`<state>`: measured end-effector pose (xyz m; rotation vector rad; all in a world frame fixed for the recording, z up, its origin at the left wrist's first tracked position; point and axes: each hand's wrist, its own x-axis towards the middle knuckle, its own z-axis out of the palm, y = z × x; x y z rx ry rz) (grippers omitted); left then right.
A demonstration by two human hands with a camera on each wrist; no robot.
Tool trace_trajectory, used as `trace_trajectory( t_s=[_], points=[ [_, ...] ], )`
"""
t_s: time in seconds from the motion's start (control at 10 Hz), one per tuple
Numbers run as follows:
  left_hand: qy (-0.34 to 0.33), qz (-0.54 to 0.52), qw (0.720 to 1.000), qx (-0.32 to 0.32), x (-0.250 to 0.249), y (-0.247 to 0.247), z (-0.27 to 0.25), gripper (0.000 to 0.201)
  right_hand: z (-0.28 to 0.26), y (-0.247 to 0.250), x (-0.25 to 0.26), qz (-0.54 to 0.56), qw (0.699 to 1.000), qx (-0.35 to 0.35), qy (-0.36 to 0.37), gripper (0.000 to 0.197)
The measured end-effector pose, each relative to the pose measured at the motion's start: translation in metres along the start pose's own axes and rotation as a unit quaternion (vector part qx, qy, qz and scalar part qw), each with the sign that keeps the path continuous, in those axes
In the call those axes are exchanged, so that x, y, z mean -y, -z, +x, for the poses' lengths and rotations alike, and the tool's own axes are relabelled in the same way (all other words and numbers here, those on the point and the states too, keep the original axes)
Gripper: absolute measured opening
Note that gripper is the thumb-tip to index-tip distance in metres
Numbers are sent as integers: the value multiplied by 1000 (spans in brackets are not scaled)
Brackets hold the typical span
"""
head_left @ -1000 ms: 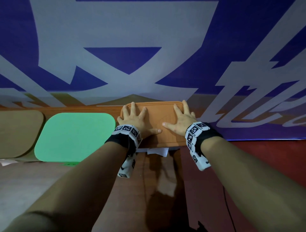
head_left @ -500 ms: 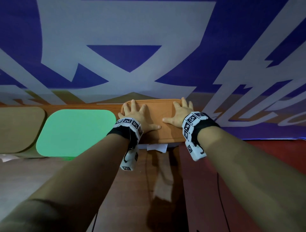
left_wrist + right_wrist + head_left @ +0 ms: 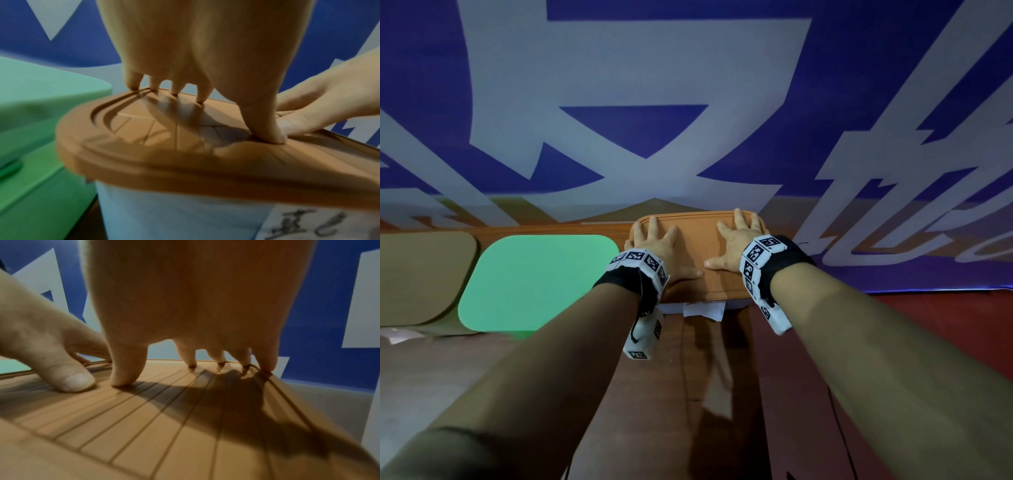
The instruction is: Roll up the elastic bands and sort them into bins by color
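Both hands lie flat and spread on the orange lid (image 3: pixel 698 260) of the bin (image 3: pixel 174 216): left hand (image 3: pixel 654 248), right hand (image 3: pixel 732 246), neither grip holding anything. No bands show. Judged step: seating the lid; press evenly at corners.

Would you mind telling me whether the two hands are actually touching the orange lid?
Touching. The left wrist view shows the left hand planting its fingertips on the orange lid; the right wrist view shows the right hand doing likewise.
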<state>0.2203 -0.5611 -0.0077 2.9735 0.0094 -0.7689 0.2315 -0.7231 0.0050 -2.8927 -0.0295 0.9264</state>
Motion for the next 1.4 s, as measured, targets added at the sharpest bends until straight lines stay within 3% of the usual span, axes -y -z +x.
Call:
trace_trajectory(
  t_s=[0.9, 1.2, 1.3, 1.4],
  points=[
    [-8, -4, 1000, -15, 3, -8, 0, 109, 1, -10, 0, 14, 1000, -21, -8, 96],
    [-41, -42, 997, -56, 14, 4, -12, 68, -29, -7, 1, 68, 997, -25, -23, 73],
    [-32, -70, 994, -79, 19, 16, -22, 55, -46, 2, -4, 92, 994, -56, -12, 68],
    [-32, -91, 987, -129, 17, 38, -43, 55, -67, 19, -4, 108, 987, -118, 22, 56]
  ],
)
